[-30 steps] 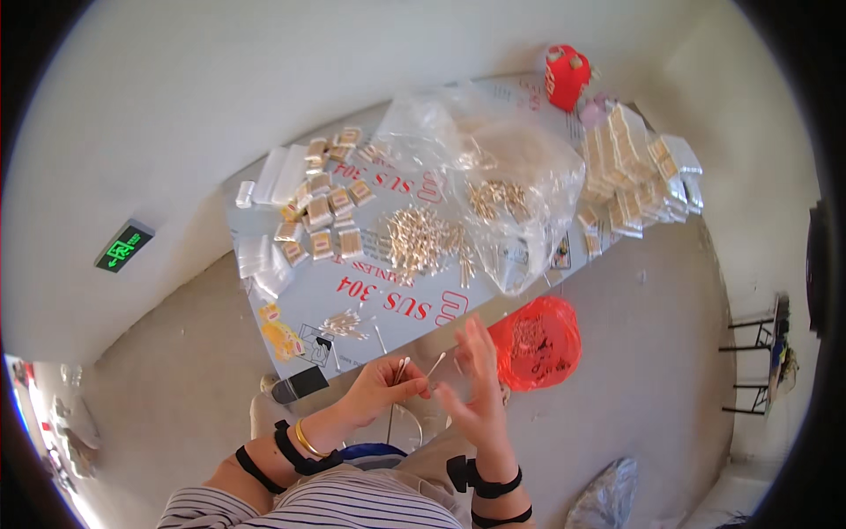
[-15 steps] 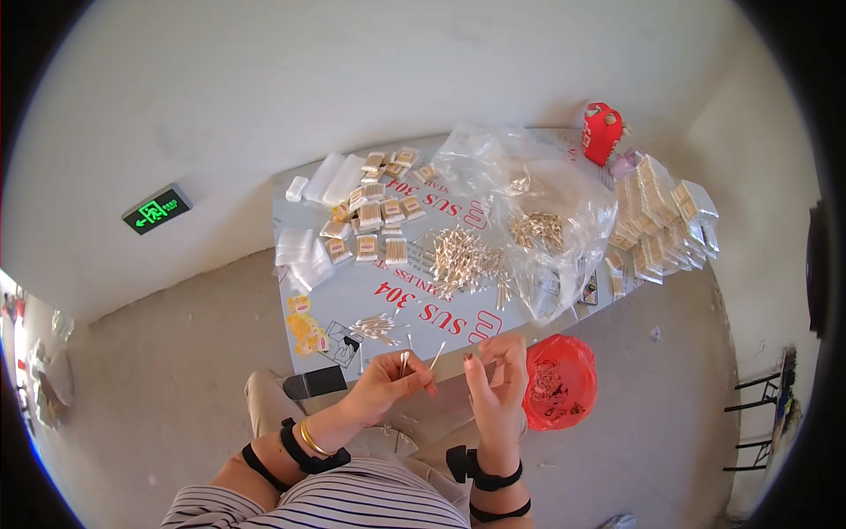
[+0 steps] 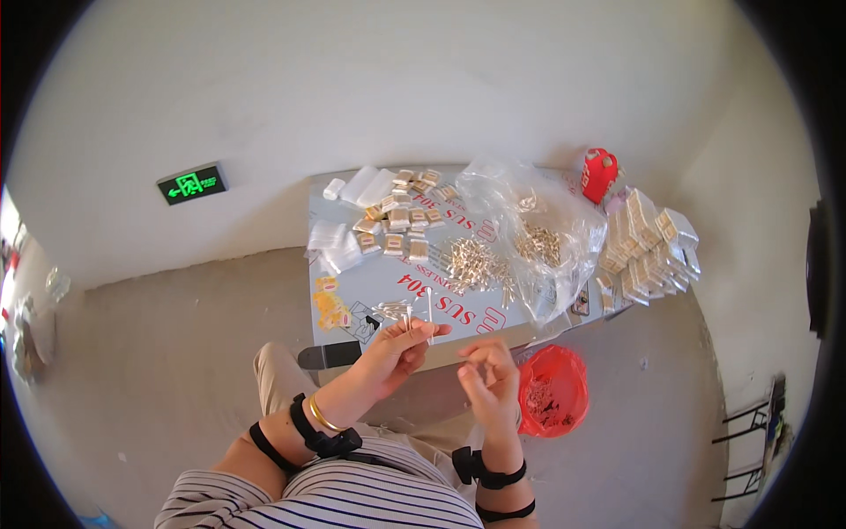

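Note:
Above the near table edge, my left hand [image 3: 401, 354] is pinched on a few white-tipped cotton swabs [image 3: 430, 302], which stick up from the thumb and fingertips. To its right, my right hand [image 3: 492, 383] is raised with fingers partly curled and the thumb apart; I see nothing in it. A small pile of swabs [image 3: 390, 309] lies on the table just beyond my left hand. Farther back is a larger heap of loose swabs [image 3: 474, 263]. Beside that heap, a clear plastic bag [image 3: 551, 286] lies open with more swabs inside.
Small swab packs [image 3: 399, 219] and clear empty sleeves [image 3: 331, 243] cover the table's [image 3: 352, 280] left part, with yellow labels [image 3: 332, 310] nearer. Stacked packs [image 3: 648, 251] stand at the right, a red bag [image 3: 600, 175] behind. A red-lined bin [image 3: 564, 375] sits below the right edge.
My view has shifted, so the table sits lower and farther right. My left hand is closer to the small pile; the swab that leaned toward my right hand now stands upright. My right fingers curl more.

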### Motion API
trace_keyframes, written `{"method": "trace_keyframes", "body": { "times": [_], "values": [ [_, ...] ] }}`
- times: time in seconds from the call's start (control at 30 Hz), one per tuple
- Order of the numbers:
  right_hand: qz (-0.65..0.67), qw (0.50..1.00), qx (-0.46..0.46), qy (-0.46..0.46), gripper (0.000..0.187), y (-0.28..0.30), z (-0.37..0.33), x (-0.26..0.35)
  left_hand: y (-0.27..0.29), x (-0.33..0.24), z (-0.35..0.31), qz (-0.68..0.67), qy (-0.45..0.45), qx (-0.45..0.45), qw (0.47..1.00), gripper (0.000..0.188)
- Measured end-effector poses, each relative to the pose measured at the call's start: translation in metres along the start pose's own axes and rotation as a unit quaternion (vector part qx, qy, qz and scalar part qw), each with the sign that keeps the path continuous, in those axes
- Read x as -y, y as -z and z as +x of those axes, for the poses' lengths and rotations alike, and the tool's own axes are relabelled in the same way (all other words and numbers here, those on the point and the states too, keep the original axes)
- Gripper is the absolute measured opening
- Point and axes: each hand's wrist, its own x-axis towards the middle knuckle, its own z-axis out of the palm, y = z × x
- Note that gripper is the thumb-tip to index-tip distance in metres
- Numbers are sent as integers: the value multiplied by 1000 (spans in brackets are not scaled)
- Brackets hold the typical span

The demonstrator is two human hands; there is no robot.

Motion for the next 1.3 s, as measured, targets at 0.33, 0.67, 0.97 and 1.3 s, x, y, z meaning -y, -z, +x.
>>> {"method": "trace_keyframes", "body": {
  "times": [0.33, 0.67, 0.97, 1.3],
  "values": [
    [-40, 998, 25, 45, 21, -19, -29, 25, -14, 2, -51, -22, -48, -3, 999, 16],
    [-58, 995, 29, 81, 13, -21, -35, 34, -14, 7, -75, 66, -128, 17, 989, 12],
    [17, 999, 25, -13, 6, -45, -17, 18, 15, 8, -68, 331, -159, 38, 930, 9],
    [-52, 948, -75, -306, 15, 5, 6, -216, 138, 13, -49, 53, 11, -170, 984, 22]
  ]
}}
